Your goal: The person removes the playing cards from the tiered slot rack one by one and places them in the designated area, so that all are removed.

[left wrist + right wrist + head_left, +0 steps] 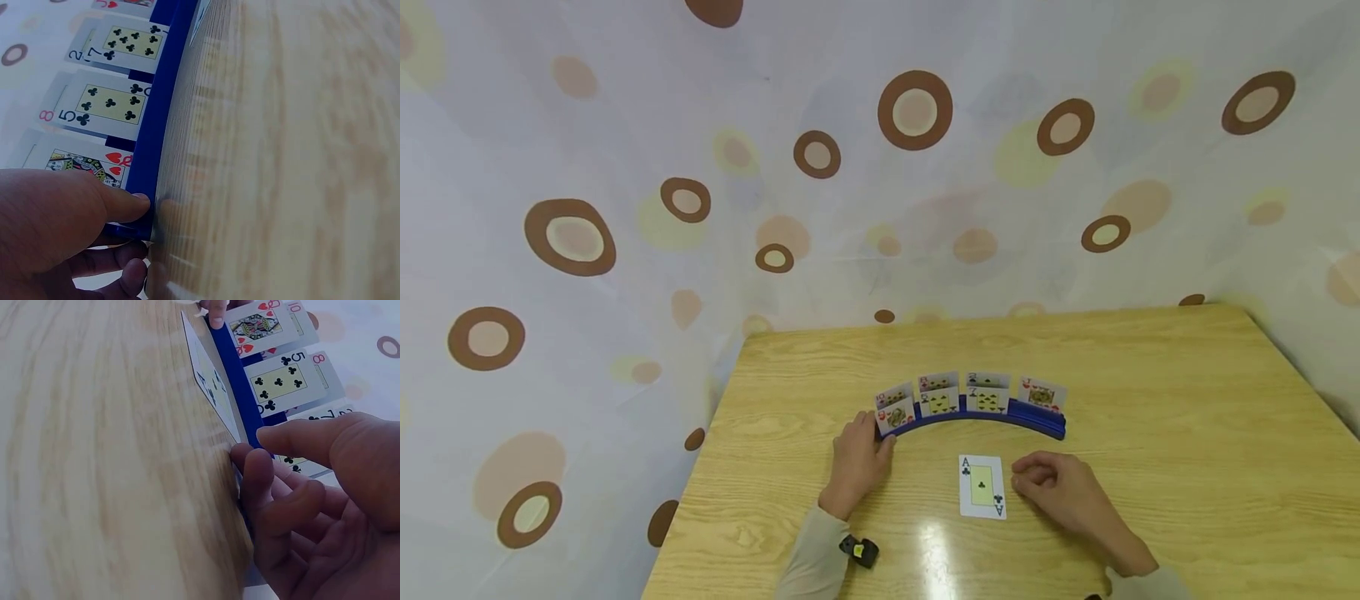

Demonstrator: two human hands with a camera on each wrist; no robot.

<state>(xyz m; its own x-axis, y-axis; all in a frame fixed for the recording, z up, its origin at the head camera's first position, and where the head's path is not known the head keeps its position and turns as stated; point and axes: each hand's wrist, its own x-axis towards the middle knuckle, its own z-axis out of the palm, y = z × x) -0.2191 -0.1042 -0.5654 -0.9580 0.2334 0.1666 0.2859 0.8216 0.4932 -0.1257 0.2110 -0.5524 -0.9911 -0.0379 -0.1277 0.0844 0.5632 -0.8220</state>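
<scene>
A curved blue playing card holder (1037, 420) stands on the table with cards upright in two rows. My left hand (858, 458) grips its left end; in the left wrist view the thumb lies on the front rim, fingers at the end. In front stand the queen of hearts (895, 416), five of clubs (107, 104) and seven of clubs (987, 401); partly hidden behind are a red ten, a red eight and a black two. A jack of hearts (1042, 395) stands at right. My right hand (1070, 492), loosely curled and holding nothing, is just right of the face-up ace of clubs (982, 487).
The wooden table (1187, 417) extends on both sides of the holder. A patterned cloth (850, 192) hangs behind the table and along its sides. A black wrist device (859, 551) sits at the left sleeve.
</scene>
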